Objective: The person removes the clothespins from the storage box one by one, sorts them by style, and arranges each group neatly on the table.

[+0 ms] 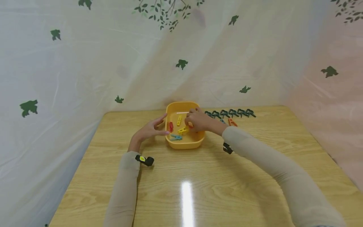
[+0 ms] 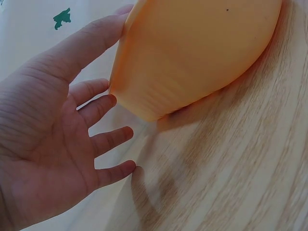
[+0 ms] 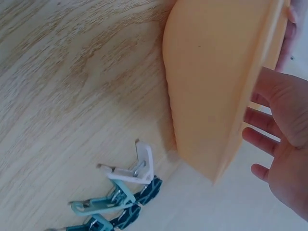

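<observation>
A yellow-orange plastic basin (image 1: pixel 185 146) stands at the back of the table with several clothespins inside. Among them are a red clothespin (image 1: pixel 171 127), an upright-lying yellow clothespin (image 1: pixel 179 120), another yellow clothespin (image 1: pixel 182 130) and a light blue clothespin (image 1: pixel 176 137). My left hand (image 1: pixel 150 130) is at the basin's left side, fingers spread and thumb at the rim. My right hand (image 1: pixel 196 119) reaches over the right rim into the basin, close to the second yellow clothespin. In the right wrist view its fingertips dip behind the basin wall (image 3: pixel 207 72), so I cannot tell what they hold.
Right of the basin, a row of dark green clothespins (image 1: pixel 232 113) lies along the table's back edge. In front of it are an orange clothespin (image 1: pixel 232 122) and a blue clothespin (image 1: pixel 223 121). A curtain (image 1: pixel 141 78) with leaf prints hangs behind the wooden table (image 1: pixel 158 192).
</observation>
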Action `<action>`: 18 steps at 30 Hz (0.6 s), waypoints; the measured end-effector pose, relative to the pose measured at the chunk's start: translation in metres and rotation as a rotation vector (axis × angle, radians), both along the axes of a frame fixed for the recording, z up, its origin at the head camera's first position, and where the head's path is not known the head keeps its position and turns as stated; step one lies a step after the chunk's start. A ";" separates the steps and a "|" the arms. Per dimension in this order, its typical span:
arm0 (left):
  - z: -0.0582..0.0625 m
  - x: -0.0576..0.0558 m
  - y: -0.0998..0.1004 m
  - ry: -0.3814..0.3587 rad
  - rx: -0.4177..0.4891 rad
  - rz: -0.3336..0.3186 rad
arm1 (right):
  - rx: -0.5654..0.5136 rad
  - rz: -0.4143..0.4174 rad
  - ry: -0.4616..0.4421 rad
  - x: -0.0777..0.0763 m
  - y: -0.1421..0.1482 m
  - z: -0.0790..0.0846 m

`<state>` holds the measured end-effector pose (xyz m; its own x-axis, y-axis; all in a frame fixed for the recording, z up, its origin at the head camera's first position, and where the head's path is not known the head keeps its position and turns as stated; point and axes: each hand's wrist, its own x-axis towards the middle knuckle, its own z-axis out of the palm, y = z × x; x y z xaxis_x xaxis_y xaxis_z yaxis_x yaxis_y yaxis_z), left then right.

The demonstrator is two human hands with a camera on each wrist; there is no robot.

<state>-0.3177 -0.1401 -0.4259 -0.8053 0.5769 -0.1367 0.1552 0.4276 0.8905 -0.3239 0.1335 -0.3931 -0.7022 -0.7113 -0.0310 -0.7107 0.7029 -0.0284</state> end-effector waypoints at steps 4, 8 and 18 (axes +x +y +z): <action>0.000 0.001 0.000 -0.003 0.012 -0.002 | -0.072 0.011 0.027 0.007 0.013 0.007; 0.001 0.002 0.000 -0.007 0.010 -0.002 | -0.146 0.025 0.092 0.012 0.031 0.010; 0.002 0.003 0.000 -0.004 -0.006 0.001 | -0.204 -0.124 0.074 0.026 0.083 0.013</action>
<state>-0.3143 -0.1396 -0.4244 -0.8053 0.5754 -0.1430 0.1515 0.4329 0.8886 -0.2977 0.2163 -0.3796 -0.7798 -0.6054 0.1594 -0.6245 0.7701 -0.1300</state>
